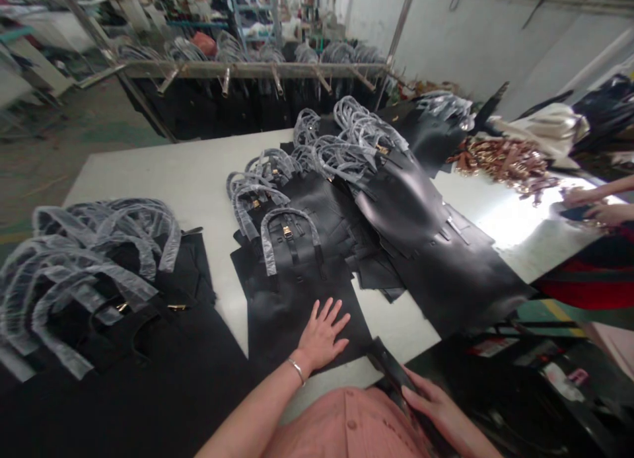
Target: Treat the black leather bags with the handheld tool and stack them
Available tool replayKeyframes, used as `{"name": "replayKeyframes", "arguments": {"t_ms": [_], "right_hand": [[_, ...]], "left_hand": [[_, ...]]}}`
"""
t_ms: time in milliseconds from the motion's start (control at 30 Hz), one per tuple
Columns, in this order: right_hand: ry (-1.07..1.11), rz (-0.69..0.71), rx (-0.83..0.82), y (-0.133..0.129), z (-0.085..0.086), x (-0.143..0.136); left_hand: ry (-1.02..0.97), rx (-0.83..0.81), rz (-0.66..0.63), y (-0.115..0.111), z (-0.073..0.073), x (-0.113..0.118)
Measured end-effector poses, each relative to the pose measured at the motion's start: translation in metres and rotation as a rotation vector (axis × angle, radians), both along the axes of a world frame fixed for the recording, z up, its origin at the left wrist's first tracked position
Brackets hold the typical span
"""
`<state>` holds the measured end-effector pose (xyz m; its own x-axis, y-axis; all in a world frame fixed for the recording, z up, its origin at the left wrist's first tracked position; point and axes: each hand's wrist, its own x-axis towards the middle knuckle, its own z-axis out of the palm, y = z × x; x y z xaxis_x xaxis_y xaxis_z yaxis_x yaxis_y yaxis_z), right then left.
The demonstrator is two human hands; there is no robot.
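My left hand (321,336) lies flat with its fingers spread on a black leather panel (277,312) at the table's front. That panel has a plastic-wrapped handle (292,217) and a gold buckle (287,232) near its far end. At the lower right, my right hand (428,398) is closed around a dark strip-like piece (391,365) beside the table edge; its lower part is hard to make out. Further panels with wrapped handles (347,154) are stacked behind and to the right.
More black panels with wrapped handles (99,246) cover the left side. A metal rack (247,68) stands behind the white table (133,167). Brown straps with gold hardware (505,160) lie at the right, near another person's hands (594,207).
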<state>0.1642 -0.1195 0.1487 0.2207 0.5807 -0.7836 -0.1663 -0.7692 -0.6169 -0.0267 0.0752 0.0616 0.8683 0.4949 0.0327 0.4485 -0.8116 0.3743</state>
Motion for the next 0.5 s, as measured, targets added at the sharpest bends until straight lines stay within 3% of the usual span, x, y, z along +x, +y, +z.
{"name": "replayKeyframes", "arguments": {"t_ms": [100, 167, 333, 500], "right_hand": [[-0.044, 0.025, 0.020, 0.006, 0.001, 0.005], [-0.060, 0.005, 0.071, 0.023, 0.005, 0.006], [-0.068, 0.037, 0.160, 0.092, 0.016, 0.005], [-0.011, 0.154, 0.177, 0.151, 0.008, -0.006]], "left_hand": [[-0.009, -0.021, 0.020, -0.007, 0.000, -0.002], [-0.012, -0.044, 0.038, -0.014, 0.001, -0.004], [-0.020, -0.120, 0.029, -0.031, 0.001, -0.010], [-0.028, -0.147, 0.006, -0.034, -0.001, -0.015]]}}
